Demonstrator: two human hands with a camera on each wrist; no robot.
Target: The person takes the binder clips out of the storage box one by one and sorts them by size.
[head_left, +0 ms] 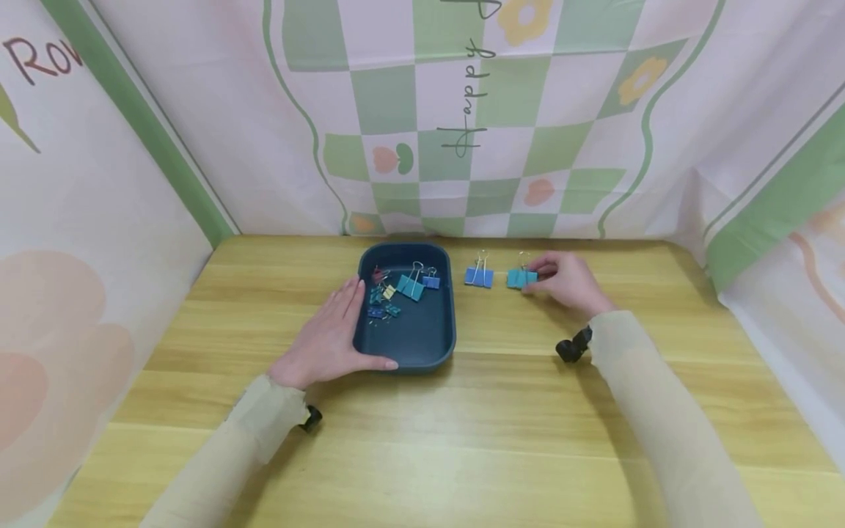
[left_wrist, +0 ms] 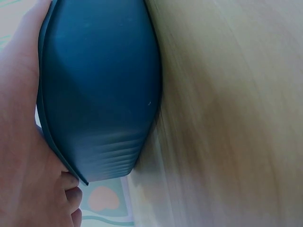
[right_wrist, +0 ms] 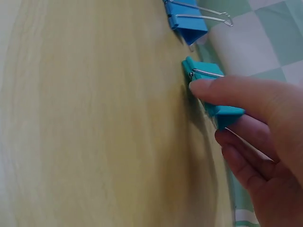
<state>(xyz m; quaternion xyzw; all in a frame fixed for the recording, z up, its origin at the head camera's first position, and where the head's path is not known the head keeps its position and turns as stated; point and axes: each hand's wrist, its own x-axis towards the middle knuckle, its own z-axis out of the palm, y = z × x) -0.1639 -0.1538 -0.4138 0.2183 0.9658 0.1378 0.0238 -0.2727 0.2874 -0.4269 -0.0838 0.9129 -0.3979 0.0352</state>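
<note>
My right hand (head_left: 566,280) pinches a teal binder clip (head_left: 521,278) by its side, thumb in front, low at the tabletop. In the right wrist view the thumb lies across the teal clip (right_wrist: 215,111). Just left of it a blue binder clip (head_left: 478,277) stands with its wire handles up. My left hand (head_left: 330,334) rests along the left rim of a dark blue tray (head_left: 416,345), fingers straight and thumb along the near edge. Inside the tray lie a larger teal binder clip (head_left: 410,288), a small blue one (head_left: 431,282) and several other small clips.
The wooden table (head_left: 528,440) spreads in front of and around the tray. Behind it hangs a checkered cloth (head_left: 449,176) that meets the table's back edge, and more printed cloth (head_left: 99,257) closes off the sides.
</note>
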